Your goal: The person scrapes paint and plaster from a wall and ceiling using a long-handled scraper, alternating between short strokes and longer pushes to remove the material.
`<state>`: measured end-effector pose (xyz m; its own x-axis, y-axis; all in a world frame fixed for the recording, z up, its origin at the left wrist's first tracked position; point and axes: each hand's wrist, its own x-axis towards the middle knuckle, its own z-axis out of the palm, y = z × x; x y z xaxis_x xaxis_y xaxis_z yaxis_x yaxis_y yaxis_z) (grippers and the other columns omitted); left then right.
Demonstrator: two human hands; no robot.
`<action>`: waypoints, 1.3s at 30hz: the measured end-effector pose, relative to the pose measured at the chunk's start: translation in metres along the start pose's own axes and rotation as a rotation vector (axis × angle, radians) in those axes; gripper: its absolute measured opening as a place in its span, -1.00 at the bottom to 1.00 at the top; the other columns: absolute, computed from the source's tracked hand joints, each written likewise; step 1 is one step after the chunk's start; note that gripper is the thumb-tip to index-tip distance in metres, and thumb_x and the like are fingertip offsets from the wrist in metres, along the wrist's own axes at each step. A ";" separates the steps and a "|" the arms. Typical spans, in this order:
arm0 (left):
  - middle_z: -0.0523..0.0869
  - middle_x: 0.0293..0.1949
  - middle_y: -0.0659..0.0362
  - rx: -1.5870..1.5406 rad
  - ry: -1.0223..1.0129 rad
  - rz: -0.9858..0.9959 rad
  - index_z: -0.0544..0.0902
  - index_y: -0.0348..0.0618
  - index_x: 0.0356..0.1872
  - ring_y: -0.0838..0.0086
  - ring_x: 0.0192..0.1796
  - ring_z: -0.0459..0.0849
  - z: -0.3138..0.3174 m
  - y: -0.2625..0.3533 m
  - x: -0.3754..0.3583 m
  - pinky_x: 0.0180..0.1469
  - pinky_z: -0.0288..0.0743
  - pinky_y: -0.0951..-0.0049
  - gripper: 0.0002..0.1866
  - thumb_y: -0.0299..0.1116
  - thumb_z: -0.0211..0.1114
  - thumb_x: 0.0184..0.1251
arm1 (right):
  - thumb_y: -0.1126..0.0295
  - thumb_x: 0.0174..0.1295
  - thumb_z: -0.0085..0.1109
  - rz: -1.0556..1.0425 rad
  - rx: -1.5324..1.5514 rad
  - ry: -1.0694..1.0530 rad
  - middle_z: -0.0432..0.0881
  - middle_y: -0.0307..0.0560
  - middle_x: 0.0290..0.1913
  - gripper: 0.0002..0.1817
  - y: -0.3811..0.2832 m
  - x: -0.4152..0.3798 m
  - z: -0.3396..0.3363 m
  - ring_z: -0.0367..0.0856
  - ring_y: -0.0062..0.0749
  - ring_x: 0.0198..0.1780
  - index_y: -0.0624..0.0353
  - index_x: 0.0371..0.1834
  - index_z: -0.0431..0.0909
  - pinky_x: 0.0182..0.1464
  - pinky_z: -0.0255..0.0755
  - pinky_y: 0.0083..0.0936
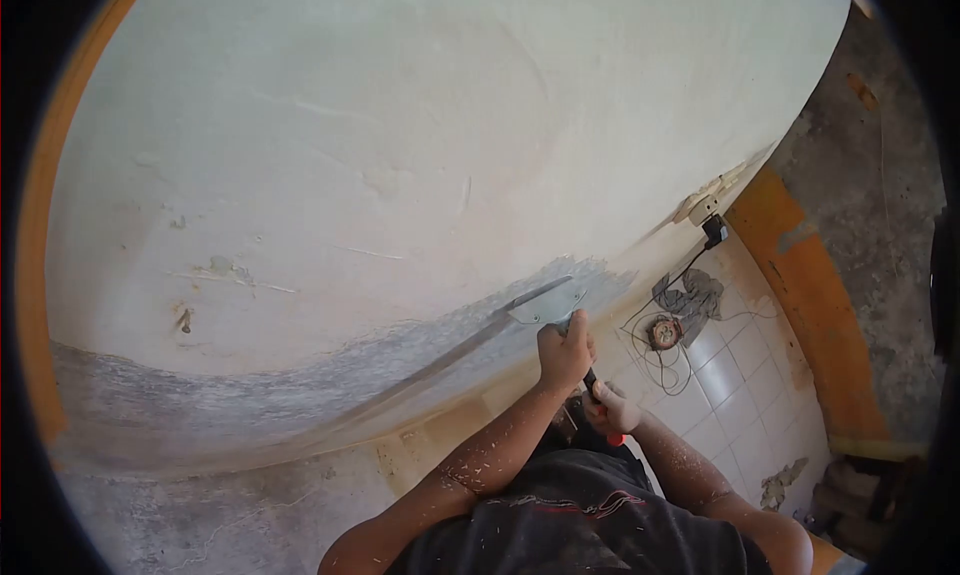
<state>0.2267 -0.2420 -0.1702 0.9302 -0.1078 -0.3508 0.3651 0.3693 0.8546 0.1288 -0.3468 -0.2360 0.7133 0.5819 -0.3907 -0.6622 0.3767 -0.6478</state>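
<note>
A wide scraper (548, 302) with a metal head and a black handle lies against the painted wall (350, 175), at the upper part of a grey scraped band (430, 360). My left hand (566, 351) is closed around the handle just below the metal head. Lower on the same handle, my right hand (610, 409) is wrapped round its end, where a red tip shows. Pale flakes dot both forearms.
A black plug sits in a wall socket (704, 209), its cable running down to a round coiled device (664, 332) on the tiles (738, 375). Grey cloth (697, 295) lies beside it. A nail (185, 320) sticks out at left. An orange doorway border (820, 295) stands at right.
</note>
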 end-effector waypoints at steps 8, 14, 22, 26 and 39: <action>0.29 -0.84 0.27 0.042 -0.029 0.090 0.25 -0.12 -0.83 0.59 -0.82 0.27 0.003 0.011 -0.007 -0.75 0.14 0.53 -0.55 -0.29 0.04 0.28 | -0.24 0.20 -0.20 -0.094 -0.095 0.015 0.16 -0.33 -0.76 -0.40 -0.011 0.004 0.001 0.06 -0.64 -0.77 0.08 -0.68 0.21 -0.75 -0.09 -0.65; 0.28 -0.83 0.29 0.130 -0.098 0.154 0.28 -0.13 -0.80 0.60 -0.83 0.26 0.022 0.059 -0.015 -0.75 0.13 0.54 -0.59 -0.32 0.05 0.28 | -0.14 0.28 -0.22 -0.256 -0.033 -0.029 0.16 -0.33 -0.78 -0.44 -0.036 0.007 0.028 0.08 -0.62 -0.79 0.08 -0.69 0.21 -0.74 -0.06 -0.62; 0.29 -0.82 0.33 0.022 0.016 0.048 0.25 -0.10 -0.80 0.67 -0.80 0.23 0.014 0.033 -0.009 -0.73 0.12 0.57 -0.56 -0.32 0.06 0.32 | -0.11 0.29 -0.23 -0.166 -0.115 -0.006 0.17 -0.32 -0.78 -0.43 -0.027 0.002 0.009 0.05 -0.63 -0.77 0.08 -0.73 0.19 -0.74 -0.07 -0.62; 0.25 -0.82 0.30 -0.007 -0.063 0.059 0.26 -0.12 -0.76 0.60 -0.81 0.26 0.022 0.048 -0.017 -0.75 0.16 0.53 -0.62 -0.34 0.02 0.29 | -0.17 0.27 -0.26 -0.159 -0.131 0.014 0.16 -0.33 -0.78 -0.41 -0.039 -0.011 0.018 0.07 -0.62 -0.77 0.10 -0.70 0.21 -0.73 -0.05 -0.62; 0.27 -0.81 0.25 0.034 0.034 0.068 0.24 -0.12 -0.75 0.58 -0.80 0.25 0.010 0.028 -0.015 -0.75 0.14 0.53 -0.62 -0.30 -0.01 0.29 | -0.15 0.30 -0.29 -0.132 -0.245 0.095 0.19 -0.32 -0.79 -0.38 -0.031 -0.009 0.015 0.09 -0.61 -0.78 0.09 -0.77 0.20 -0.73 -0.04 -0.63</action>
<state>0.2230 -0.2388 -0.1372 0.9512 -0.0520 -0.3041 0.3030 0.3430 0.8891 0.1395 -0.3529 -0.2024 0.8155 0.4650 -0.3445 -0.4953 0.2530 -0.8311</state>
